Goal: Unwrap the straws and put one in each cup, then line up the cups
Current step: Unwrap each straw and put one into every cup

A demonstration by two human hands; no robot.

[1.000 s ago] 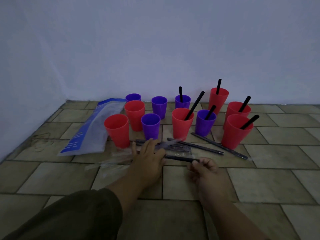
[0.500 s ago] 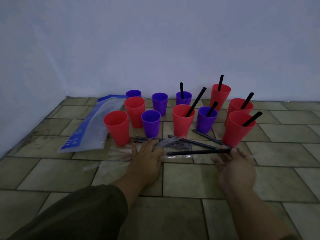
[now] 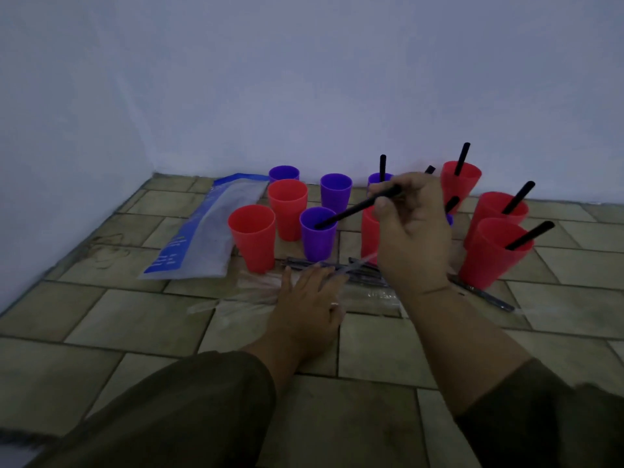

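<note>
My right hand (image 3: 413, 231) is raised and pinches a black straw (image 3: 358, 208) whose lower end sits inside the front purple cup (image 3: 317, 239). My left hand (image 3: 307, 298) lies flat on the floor on clear wrappers (image 3: 250, 292), its fingertips by the wrapped straws (image 3: 364, 275). Red and purple cups stand in a loose cluster by the wall. Several cups on the right hold black straws, among them a red cup (image 3: 493, 255). At the left, a red cup (image 3: 253, 236), another red cup (image 3: 287, 207) and two purple cups (image 3: 335, 192) hold none. My right hand hides part of the middle cups.
A blue and clear plastic bag (image 3: 206, 234) lies left of the cups. The wall runs close behind the cups and along the left side. A wrapped straw (image 3: 483, 295) lies in front of the right red cup. Tiled floor extends toward me.
My right hand lifted the black straw off the floor, swung it left and lowered its end into the front purple cup. My left hand stayed flat on the wrappers.
</note>
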